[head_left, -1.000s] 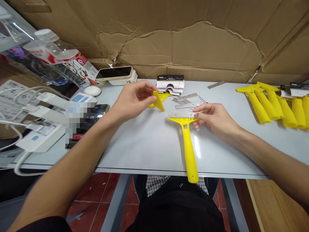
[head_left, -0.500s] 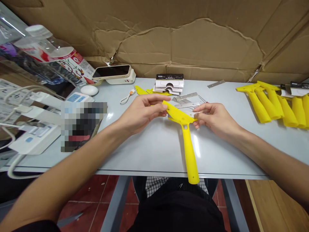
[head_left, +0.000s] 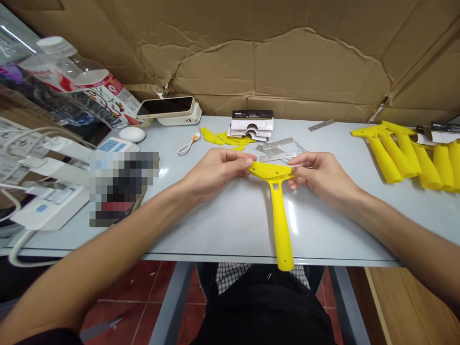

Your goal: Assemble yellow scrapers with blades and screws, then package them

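Observation:
A yellow scraper handle [head_left: 282, 225] is held between my two hands, its grip pointing down toward me over the table's front edge. Across its head lies a yellow cover plate [head_left: 269, 169] with small holes. My left hand [head_left: 221, 175] pinches the left end of the plate and head between thumb and fingers. The right end of the head is gripped by my right hand [head_left: 319, 176], its fingertips partly hidden. Just behind are several loose metal blades [head_left: 278, 144] and more yellow cover plates [head_left: 212, 136].
Stacked blade boxes [head_left: 251, 125] stand at the back. Several yellow scrapers [head_left: 386, 155] lie on the right, and a single blade [head_left: 321, 125] lies behind. On the left are a phone [head_left: 167, 106], a short cable [head_left: 189, 143], a white mouse [head_left: 132, 134], a power strip [head_left: 43, 206] and bottles [head_left: 108, 88].
The cover plate has swung from a tilt, its left end raised, to lie along the scraper head. My left hand has moved slightly down with it; my right hand stays at the right end.

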Demonstrator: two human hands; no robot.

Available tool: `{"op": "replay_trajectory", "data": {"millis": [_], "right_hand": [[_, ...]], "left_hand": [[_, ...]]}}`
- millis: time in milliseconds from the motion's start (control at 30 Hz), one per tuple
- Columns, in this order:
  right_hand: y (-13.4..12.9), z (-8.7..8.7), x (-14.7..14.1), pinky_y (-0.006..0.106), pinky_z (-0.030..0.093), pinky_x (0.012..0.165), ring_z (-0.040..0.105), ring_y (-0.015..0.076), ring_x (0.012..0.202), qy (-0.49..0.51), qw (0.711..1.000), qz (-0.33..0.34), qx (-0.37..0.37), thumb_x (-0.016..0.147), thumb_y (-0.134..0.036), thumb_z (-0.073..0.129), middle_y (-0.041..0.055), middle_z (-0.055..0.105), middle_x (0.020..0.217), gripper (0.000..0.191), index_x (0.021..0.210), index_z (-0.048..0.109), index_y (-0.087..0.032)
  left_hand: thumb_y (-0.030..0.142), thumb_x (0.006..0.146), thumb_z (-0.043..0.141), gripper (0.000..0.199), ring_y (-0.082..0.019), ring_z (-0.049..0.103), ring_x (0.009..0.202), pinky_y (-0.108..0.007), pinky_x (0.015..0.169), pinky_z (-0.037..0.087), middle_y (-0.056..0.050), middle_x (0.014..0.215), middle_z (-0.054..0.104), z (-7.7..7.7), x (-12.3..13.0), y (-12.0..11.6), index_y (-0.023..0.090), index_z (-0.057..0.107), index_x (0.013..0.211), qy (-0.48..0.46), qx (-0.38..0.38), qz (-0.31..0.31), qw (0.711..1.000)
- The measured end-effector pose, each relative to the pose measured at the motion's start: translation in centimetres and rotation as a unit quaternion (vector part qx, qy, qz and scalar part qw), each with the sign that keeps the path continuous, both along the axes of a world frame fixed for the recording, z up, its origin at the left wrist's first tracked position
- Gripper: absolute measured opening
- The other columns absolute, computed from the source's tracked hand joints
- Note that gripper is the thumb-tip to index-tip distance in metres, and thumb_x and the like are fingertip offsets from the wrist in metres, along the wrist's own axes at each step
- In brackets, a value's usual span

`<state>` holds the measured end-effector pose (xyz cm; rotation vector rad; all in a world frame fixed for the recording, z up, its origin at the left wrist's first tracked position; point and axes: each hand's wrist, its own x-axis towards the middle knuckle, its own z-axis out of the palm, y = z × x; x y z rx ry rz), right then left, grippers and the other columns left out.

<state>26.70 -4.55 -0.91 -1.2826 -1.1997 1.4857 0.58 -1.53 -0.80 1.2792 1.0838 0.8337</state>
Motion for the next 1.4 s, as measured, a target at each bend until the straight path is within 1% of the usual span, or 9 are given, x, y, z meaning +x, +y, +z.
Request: {"op": "replay_trajectory", "data": {"millis": [67,200,400,567,733,933,1133,1233,1400], "right_hand": [[0.0,0.0,0.0,0.035,0.062,0.068,0.073,0.0185,0.064,0.0,1.0,0.001,0.002,0.075,-0.02,0.085,0.0062,0.077,0.075,0.022,0.093,0.074,-0.018],[0.0,-0.1,0.1,0.036,0.062,0.069,0.074,0.0196,0.065,-0.005,1.0,0.006,0.009,0.076,-0.019,0.083,0.0057,0.077,0.073,0.02,0.094,0.074,-0.019],[0.0,0.0,0.2,0.035,0.061,0.071,0.074,0.0188,0.067,-0.012,1.0,0.007,0.01,0.078,-0.02,0.082,0.0058,0.077,0.074,0.019,0.096,0.075,-0.019],[0.0,0.2,0.1,0.036,0.062,0.071,0.074,0.0189,0.066,-0.004,1.0,0.005,0.009,0.078,-0.021,0.084,0.0065,0.077,0.075,0.019,0.094,0.074,-0.018],[-0.2,0.3,0.0,0.035,0.063,0.073,0.074,0.0186,0.07,0.003,1.0,0.011,0.0,0.081,-0.019,0.082,0.0076,0.079,0.08,0.017,0.096,0.076,-0.018],[-0.1,0.1,-0.2,0.034,0.065,0.074,0.075,0.0174,0.073,0.042,0.999,0.015,-0.003,0.083,-0.022,0.084,0.0123,0.081,0.102,0.015,0.096,0.078,-0.016],[0.0,0.2,-0.4,0.035,0.065,0.07,0.076,0.0195,0.068,0.068,0.997,0.013,-0.017,0.086,-0.035,0.086,0.0102,0.077,0.084,0.021,0.085,0.077,-0.015],[-0.2,-0.1,-0.2,0.034,0.065,0.071,0.075,0.0179,0.067,0.043,0.999,0.028,-0.004,0.085,-0.038,0.09,0.0084,0.078,0.085,0.024,0.086,0.078,-0.017],[-0.3,0.0,-0.1,0.036,0.065,0.073,0.076,0.0191,0.068,0.007,0.999,0.033,-0.013,0.077,-0.036,0.096,0.0065,0.078,0.079,0.028,0.089,0.078,-0.018]], "left_hand": [[0.031,0.084,0.085,0.017,-0.029,0.078,0.11,-0.049,0.102,0.064,-0.016,0.119,0.081,-0.2,0.4,-0.4,0.015,0.082,0.089,-0.043,-0.038,0.002,0.998],[0.026,0.085,0.085,0.011,-0.027,0.08,0.106,-0.047,0.1,0.067,-0.014,0.121,0.081,-0.3,1.1,-1.2,0.016,0.081,0.084,-0.073,-0.055,0.031,0.995],[0.025,0.083,0.088,0.014,-0.022,0.081,0.084,-0.043,0.092,0.069,-0.01,0.102,0.082,-0.5,1.3,-1.3,0.016,0.078,0.084,-0.043,-0.043,0.044,0.997],[0.023,0.08,0.089,0.017,-0.021,0.081,0.08,-0.042,0.093,0.067,-0.007,0.09,0.082,-0.6,1.2,-1.3,0.018,0.076,0.09,-0.009,-0.034,0.037,0.999],[0.019,0.079,0.088,0.017,-0.02,0.079,0.078,-0.041,0.089,0.065,-0.006,0.083,0.081,-0.6,1.3,-1.6,0.017,0.075,0.089,0.015,-0.04,0.052,0.998],[0.018,0.076,0.09,0.014,-0.016,0.074,0.073,-0.035,0.082,0.062,-0.007,0.083,0.081,-0.2,1.5,-1.9,0.014,0.079,0.084,0.03,-0.047,0.077,0.995],[0.014,0.074,0.089,0.012,-0.014,0.07,0.065,-0.033,0.076,0.06,-0.005,0.073,0.078,-0.1,1.6,-1.8,0.014,0.078,0.079,0.017,-0.045,0.07,0.996],[0.012,0.073,0.088,0.015,-0.013,0.069,0.063,-0.031,0.072,0.059,-0.004,0.071,0.076,-0.1,1.6,-1.7,0.014,0.075,0.08,0.011,-0.044,0.063,0.997],[0.011,0.071,0.09,0.032,-0.014,0.071,0.064,-0.029,0.068,0.058,-0.002,0.077,0.076,-0.2,1.4,-1.6,0.015,0.072,0.096,-0.006,-0.046,0.066,0.997]]}}
